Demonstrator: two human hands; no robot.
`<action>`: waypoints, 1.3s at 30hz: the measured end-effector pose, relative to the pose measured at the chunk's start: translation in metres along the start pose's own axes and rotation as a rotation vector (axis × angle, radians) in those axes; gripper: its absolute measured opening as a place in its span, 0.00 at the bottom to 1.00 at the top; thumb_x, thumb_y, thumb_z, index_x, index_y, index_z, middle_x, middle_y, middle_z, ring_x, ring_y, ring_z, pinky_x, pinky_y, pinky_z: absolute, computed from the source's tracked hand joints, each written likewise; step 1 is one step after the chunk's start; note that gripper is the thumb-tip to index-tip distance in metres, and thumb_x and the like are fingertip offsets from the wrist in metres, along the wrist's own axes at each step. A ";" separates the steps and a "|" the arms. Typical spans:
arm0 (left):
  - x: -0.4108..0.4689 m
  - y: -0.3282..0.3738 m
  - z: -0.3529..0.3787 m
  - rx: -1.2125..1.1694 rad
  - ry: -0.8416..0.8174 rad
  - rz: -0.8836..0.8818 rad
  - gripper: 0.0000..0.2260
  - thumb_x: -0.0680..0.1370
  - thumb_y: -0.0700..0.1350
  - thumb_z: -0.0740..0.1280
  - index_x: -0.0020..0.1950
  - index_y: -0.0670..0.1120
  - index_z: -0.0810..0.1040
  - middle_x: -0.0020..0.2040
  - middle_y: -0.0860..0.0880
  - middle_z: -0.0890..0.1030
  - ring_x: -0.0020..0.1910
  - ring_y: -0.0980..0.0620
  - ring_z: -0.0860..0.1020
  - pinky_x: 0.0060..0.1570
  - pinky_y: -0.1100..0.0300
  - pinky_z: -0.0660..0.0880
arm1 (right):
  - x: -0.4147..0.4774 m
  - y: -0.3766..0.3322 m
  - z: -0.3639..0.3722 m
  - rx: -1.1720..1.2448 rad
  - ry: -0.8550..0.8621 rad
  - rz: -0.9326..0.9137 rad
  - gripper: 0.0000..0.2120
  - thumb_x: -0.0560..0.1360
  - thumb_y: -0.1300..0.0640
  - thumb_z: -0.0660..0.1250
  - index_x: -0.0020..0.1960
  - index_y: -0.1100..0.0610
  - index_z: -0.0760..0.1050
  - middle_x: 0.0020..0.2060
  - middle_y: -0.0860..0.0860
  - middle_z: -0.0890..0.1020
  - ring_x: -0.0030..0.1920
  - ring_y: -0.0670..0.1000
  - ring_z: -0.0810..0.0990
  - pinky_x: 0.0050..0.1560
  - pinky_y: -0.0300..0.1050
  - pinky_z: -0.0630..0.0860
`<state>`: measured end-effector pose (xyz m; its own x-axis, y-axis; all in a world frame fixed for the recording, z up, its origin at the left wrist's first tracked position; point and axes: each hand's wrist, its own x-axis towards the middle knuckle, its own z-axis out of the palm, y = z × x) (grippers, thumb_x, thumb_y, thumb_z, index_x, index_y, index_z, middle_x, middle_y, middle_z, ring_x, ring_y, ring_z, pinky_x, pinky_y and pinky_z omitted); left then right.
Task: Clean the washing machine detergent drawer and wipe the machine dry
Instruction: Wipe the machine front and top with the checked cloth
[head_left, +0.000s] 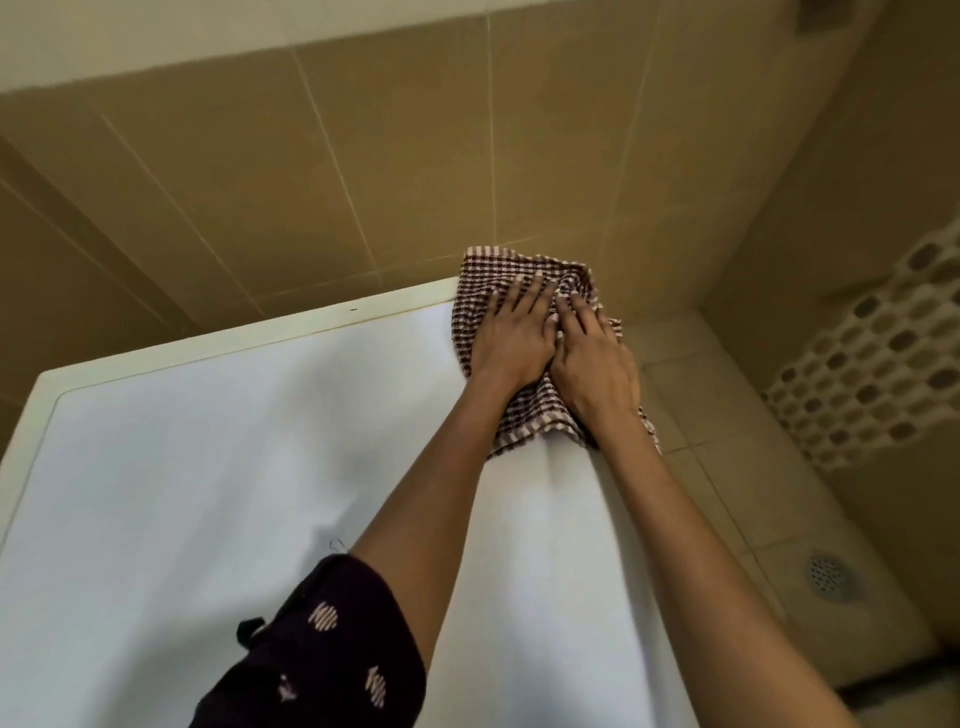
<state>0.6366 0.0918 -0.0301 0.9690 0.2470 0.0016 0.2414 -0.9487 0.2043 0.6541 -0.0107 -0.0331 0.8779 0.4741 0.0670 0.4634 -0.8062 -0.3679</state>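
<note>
The white top of the washing machine (218, 467) fills the lower left of the head view. A brown-and-white checked cloth (480, 283) lies on its far right corner, partly hanging over the right edge. My left hand (511, 338) presses flat on the cloth with its fingers straight. My right hand (595, 358) lies beside it, touching it, fingers also stretched over the cloth. The detergent drawer is out of view.
A beige tiled wall (363, 156) rises right behind the machine. To the right, lower down, is a tiled floor with a round drain (830, 578) and a patterned curtain (878, 358). My dark dotted sleeve (322, 654) covers part of the machine top.
</note>
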 end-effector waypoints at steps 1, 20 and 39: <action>-0.006 0.006 0.001 -0.007 -0.008 0.016 0.22 0.83 0.48 0.47 0.77 0.48 0.49 0.78 0.49 0.51 0.77 0.51 0.48 0.74 0.53 0.43 | -0.009 0.002 -0.002 0.009 0.000 0.020 0.23 0.82 0.52 0.46 0.76 0.51 0.54 0.76 0.48 0.57 0.75 0.52 0.55 0.73 0.50 0.57; -0.199 0.030 0.002 0.013 -0.022 -0.270 0.27 0.80 0.53 0.36 0.77 0.44 0.45 0.78 0.46 0.48 0.77 0.50 0.46 0.74 0.53 0.40 | -0.161 -0.020 -0.015 -0.093 -0.115 -0.295 0.35 0.73 0.46 0.34 0.75 0.54 0.58 0.75 0.48 0.59 0.76 0.48 0.49 0.75 0.47 0.44; -0.248 0.152 0.021 -0.050 -0.057 -0.172 0.37 0.70 0.55 0.27 0.77 0.47 0.46 0.78 0.48 0.49 0.77 0.49 0.45 0.74 0.53 0.38 | -0.253 0.078 -0.044 -0.037 -0.068 -0.086 0.32 0.75 0.44 0.35 0.76 0.53 0.53 0.76 0.49 0.56 0.75 0.51 0.55 0.74 0.52 0.56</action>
<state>0.4340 -0.1184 -0.0204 0.9154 0.3917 -0.0928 0.4023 -0.8820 0.2455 0.4735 -0.2093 -0.0385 0.8253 0.5638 0.0327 0.5415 -0.7735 -0.3293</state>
